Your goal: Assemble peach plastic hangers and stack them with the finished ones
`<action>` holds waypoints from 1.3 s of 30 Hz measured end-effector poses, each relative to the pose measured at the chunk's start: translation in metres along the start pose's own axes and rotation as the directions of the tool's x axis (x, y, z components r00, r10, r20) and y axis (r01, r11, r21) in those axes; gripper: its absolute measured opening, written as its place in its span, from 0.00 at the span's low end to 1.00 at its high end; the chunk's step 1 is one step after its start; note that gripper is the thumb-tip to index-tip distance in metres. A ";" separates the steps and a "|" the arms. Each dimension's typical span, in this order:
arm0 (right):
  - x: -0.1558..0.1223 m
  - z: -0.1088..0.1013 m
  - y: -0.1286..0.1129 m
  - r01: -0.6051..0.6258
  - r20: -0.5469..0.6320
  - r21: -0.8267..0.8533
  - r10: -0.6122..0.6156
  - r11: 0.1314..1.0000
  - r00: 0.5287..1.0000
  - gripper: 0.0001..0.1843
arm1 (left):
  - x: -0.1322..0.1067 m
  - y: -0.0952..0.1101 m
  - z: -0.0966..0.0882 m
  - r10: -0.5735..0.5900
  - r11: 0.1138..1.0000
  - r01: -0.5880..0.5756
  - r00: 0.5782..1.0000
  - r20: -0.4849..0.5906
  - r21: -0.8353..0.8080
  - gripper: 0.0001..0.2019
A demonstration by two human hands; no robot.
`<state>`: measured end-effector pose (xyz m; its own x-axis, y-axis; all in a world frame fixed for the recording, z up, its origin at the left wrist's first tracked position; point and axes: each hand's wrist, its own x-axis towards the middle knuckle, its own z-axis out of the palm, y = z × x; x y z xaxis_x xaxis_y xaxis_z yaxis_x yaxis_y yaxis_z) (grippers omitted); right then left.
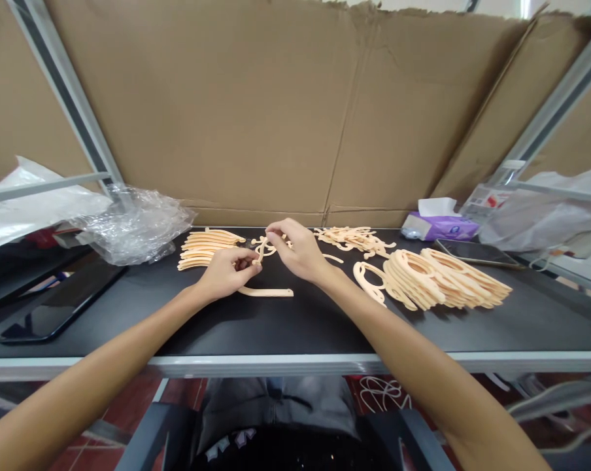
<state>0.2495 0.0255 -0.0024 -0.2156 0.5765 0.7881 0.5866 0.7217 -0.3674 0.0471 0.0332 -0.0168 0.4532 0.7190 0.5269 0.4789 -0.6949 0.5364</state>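
Observation:
My left hand [227, 269] and my right hand [296, 250] meet over the middle of the black table [295, 320], both pinched on one thin pale-orange curved piece [266, 291] whose lower bar rests on the table. Just behind the left hand lies a neat stack of curved strips [204, 248]. Behind the right hand sits a loose heap of small hook-shaped pieces [352, 239]. To the right, a fanned row of ring-shaped flat parts [437, 278] leans across the table.
Crumpled clear plastic [133, 226] lies at the back left, a dark phone [55, 307] at the left edge. A purple tissue box [440, 226] and another phone [476, 252] sit at the back right. Cardboard [276, 111] walls the rear.

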 end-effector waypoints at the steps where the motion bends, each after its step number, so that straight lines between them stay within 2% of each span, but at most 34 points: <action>1: 0.000 -0.001 -0.001 0.039 -0.049 -0.025 -0.041 0.999 0.998 0.10 | 0.001 -0.001 0.000 -0.015 1.000 0.015 1.000 -0.026 0.003 0.13; 4: -0.001 -0.007 -0.008 0.088 -0.209 -0.108 -0.109 0.990 0.972 0.09 | 0.003 -0.005 -0.003 -0.077 0.997 0.074 0.989 -0.123 -0.029 0.15; 6: -0.003 -0.009 -0.018 0.092 -0.180 -0.119 -0.113 0.989 0.977 0.09 | 0.006 -0.006 -0.006 -0.102 0.992 0.088 0.983 -0.152 -0.093 0.16; 8: -0.006 -0.007 -0.028 0.100 0.006 -0.110 -0.100 0.989 0.995 0.10 | 0.008 -0.006 -0.010 -0.105 0.983 0.081 0.983 -0.147 -0.163 0.16; 9: -0.008 -0.005 -0.033 0.110 0.134 -0.107 -0.095 0.988 0.986 0.10 | 0.009 -0.006 -0.011 -0.105 0.978 0.075 0.983 -0.150 -0.194 0.16; 12: -0.015 0.006 -0.042 0.133 0.452 -0.126 -0.063 0.983 0.890 0.13 | 0.011 -0.007 -0.013 -0.136 0.956 0.074 0.969 -0.204 -0.284 0.15; 14: -0.017 0.012 -0.044 0.139 0.555 -0.147 -0.035 0.979 0.831 0.14 | 0.012 -0.007 -0.012 -0.186 0.931 0.097 0.955 -0.229 -0.351 0.15; 16: -0.017 0.014 -0.041 0.136 0.602 -0.158 -0.013 0.978 0.799 0.13 | 0.013 -0.006 -0.012 -0.233 0.903 0.127 0.947 -0.220 -0.410 0.16; 18: -0.015 0.011 -0.037 0.115 0.615 -0.172 0.015 0.978 0.788 0.10 | 0.013 -0.005 -0.012 -0.258 0.882 0.146 0.945 -0.199 -0.447 0.17; 24: -0.011 -0.002 -0.016 -0.045 0.542 -0.277 0.195 0.960 0.817 0.06 | 0.010 0.001 -0.010 -0.220 0.872 0.172 0.974 -0.053 -0.459 0.13; 28: -0.010 -0.004 -0.006 -0.122 0.507 -0.279 0.254 0.952 0.824 0.06 | 0.008 0.003 -0.008 -0.204 0.885 0.190 0.979 0.014 -0.425 0.12; 32: -0.009 -0.002 0.001 -0.159 0.473 -0.225 0.251 0.961 0.844 0.04 | 0.007 0.002 -0.006 -0.168 0.919 0.177 0.984 0.056 -0.351 0.13; 36: -0.007 -0.003 0.005 -0.191 0.437 -0.141 0.235 0.971 0.868 0.19 | 0.008 -0.001 -0.005 -0.093 0.954 0.096 0.995 0.024 -0.285 0.13; 37: -0.006 -0.003 0.006 -0.180 0.428 -0.135 0.221 0.974 0.876 0.18 | 0.008 -0.002 -0.005 -0.095 0.956 0.096 0.995 0.017 -0.278 0.14; 39: -0.005 -0.004 0.006 -0.134 0.419 -0.121 0.173 0.984 0.891 0.11 | 0.008 -0.004 -0.005 -0.119 0.953 0.114 0.993 0.000 -0.282 0.16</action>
<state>0.2575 0.0257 -0.0061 -0.4181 0.7992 0.4319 0.7002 0.5864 -0.4074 0.0451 0.0417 -0.0113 0.3931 0.7965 0.4595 0.2962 -0.5828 0.7567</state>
